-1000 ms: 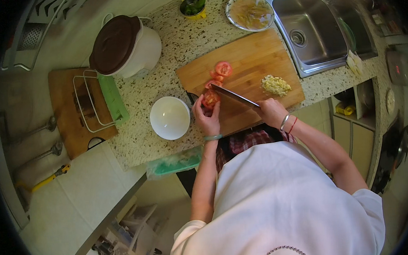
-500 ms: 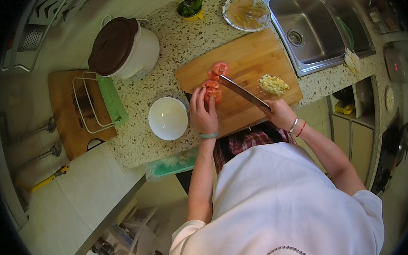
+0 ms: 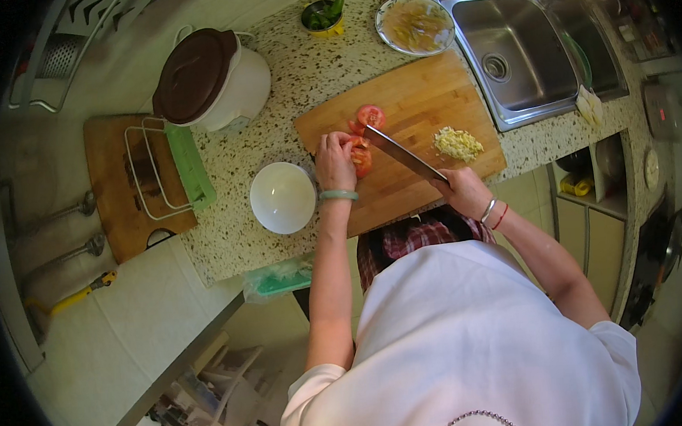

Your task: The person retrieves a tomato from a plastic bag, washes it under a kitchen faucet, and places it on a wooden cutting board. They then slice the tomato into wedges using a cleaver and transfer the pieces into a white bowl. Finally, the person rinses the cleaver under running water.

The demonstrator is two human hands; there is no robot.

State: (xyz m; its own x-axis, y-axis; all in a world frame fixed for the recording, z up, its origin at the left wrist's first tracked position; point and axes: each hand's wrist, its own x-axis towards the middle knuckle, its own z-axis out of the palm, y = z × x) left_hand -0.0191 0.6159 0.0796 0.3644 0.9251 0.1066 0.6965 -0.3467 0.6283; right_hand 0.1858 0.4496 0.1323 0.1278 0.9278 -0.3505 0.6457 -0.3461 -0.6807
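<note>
My right hand [image 3: 466, 192] is wrapped round the handle of a kitchen knife [image 3: 404, 154], whose blade slants up and left over the wooden cutting board [image 3: 404, 92]. The blade's tip reaches between a round red tomato slice [image 3: 370, 117] and the cut tomato [image 3: 363, 162]. At the board's left edge my left hand [image 3: 335, 160] has its fingers curled closed on the cut tomato, hiding part of it. A small heap of chopped pale yellow pieces [image 3: 458, 144] lies on the board, right of the knife.
A white bowl [image 3: 283, 198] stands left of the board. Behind are a lidded white pot [image 3: 243, 86], a small bowl of green peppers [image 3: 321, 16] and a plate of sliced food [image 3: 415, 25]. A steel sink [image 3: 518, 42] is at back right.
My left hand has drawn its spread fingers together and shifted slightly left and up over the tomato. The knife and right hand stay nearly where they were.
</note>
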